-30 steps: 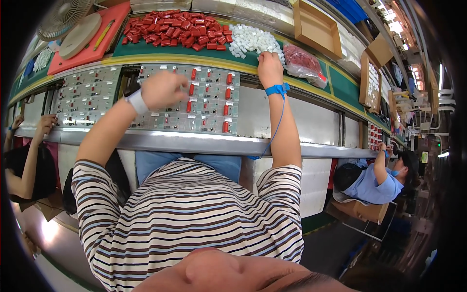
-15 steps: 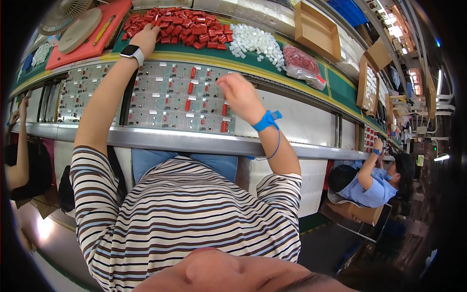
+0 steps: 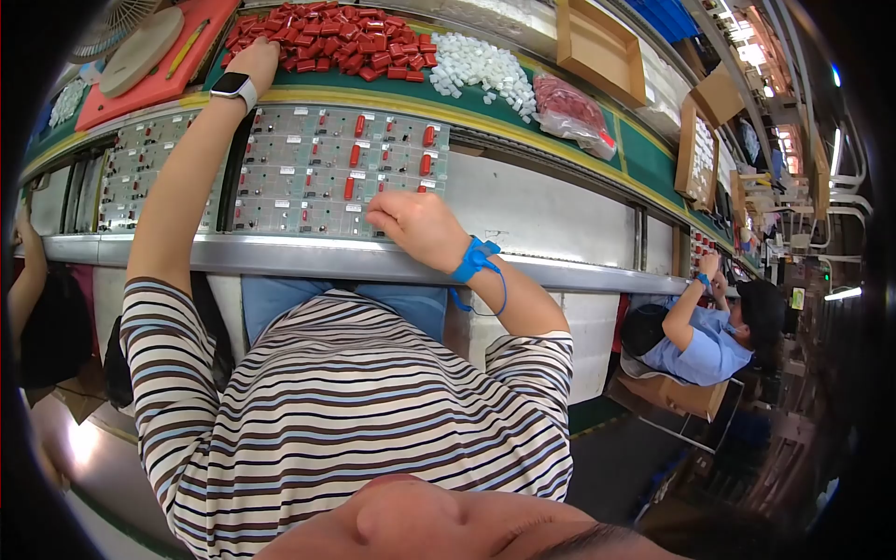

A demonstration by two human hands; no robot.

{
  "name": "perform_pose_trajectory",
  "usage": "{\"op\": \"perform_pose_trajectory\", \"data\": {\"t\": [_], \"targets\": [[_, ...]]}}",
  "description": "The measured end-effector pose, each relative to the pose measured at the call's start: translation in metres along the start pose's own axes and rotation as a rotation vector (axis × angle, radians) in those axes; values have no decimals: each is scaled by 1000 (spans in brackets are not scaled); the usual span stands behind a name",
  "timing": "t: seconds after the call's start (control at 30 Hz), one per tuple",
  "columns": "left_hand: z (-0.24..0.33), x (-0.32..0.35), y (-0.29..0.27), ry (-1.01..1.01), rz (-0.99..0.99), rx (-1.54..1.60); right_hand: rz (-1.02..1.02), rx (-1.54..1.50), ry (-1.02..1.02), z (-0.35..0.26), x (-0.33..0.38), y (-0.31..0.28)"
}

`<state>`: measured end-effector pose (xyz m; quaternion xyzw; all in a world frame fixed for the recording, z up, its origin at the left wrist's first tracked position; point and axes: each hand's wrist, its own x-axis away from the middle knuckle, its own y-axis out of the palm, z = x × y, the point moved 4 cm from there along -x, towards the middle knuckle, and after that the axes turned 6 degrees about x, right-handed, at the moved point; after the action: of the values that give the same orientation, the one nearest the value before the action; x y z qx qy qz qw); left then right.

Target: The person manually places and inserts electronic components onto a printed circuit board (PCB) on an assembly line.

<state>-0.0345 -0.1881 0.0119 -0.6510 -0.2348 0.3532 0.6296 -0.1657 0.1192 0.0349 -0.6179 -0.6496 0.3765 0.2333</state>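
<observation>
My left hand (image 3: 255, 63), with a watch at its wrist, reaches to the left edge of a heap of red block-shaped capacitors (image 3: 350, 42). Its fingers are curled down among them; what they grip is hidden. My right hand (image 3: 417, 226) is over the near right part of a panel of grey-green circuit boards (image 3: 285, 177), thumb and fingers pinched together. I cannot make out anything between its fingertips. Red capacitors (image 3: 354, 156) stand in a column on the panel, and more (image 3: 427, 136) stand in another column at its right. A blue wrist strap (image 3: 476, 260) circles my right wrist.
White small parts (image 3: 481, 70) lie beside the red heap, then a bag of dark red parts (image 3: 571, 114) and a cardboard box (image 3: 602, 51). Another board panel (image 3: 154, 168) is at left. A metal rail (image 3: 317, 250) runs along the near edge. A co-worker (image 3: 705, 336) sits at right.
My right hand has come down toward the near edge and left, uncovering capacitors in the right column and covering the near right boards. My left hand has shifted slightly left at the red heap.
</observation>
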Motion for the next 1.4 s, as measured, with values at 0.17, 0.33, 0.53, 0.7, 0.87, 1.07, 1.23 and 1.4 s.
{"op": "perform_pose_trajectory", "data": {"t": [0.17, 0.33, 0.53, 0.7, 0.87, 1.07, 1.23, 1.4], "targets": [[28, 25, -32, 34, 215, 137, -17, 67, -119, 0, 4, 7], [76, 79, -44, -35, -198, 1199, -36, 102, -152, -5, 3, 7], [113, 146, -48, -129, -432, 1508, -36, 129, -190, -4, 4, 11], [116, 158, -59, 319, -256, 1032, -8, 173, -281, -4, 3, 13], [123, 169, -65, 282, -261, 953, 27, 179, -263, -6, 3, 18], [134, 180, -67, 377, -240, 728, 48, 213, -256, -7, 4, 18], [141, 185, -58, 488, -78, 592, 26, 233, -259, -5, 5, 17], [146, 186, -50, 510, -107, 566, -4, 201, -181, 11, -13, -18]]}}
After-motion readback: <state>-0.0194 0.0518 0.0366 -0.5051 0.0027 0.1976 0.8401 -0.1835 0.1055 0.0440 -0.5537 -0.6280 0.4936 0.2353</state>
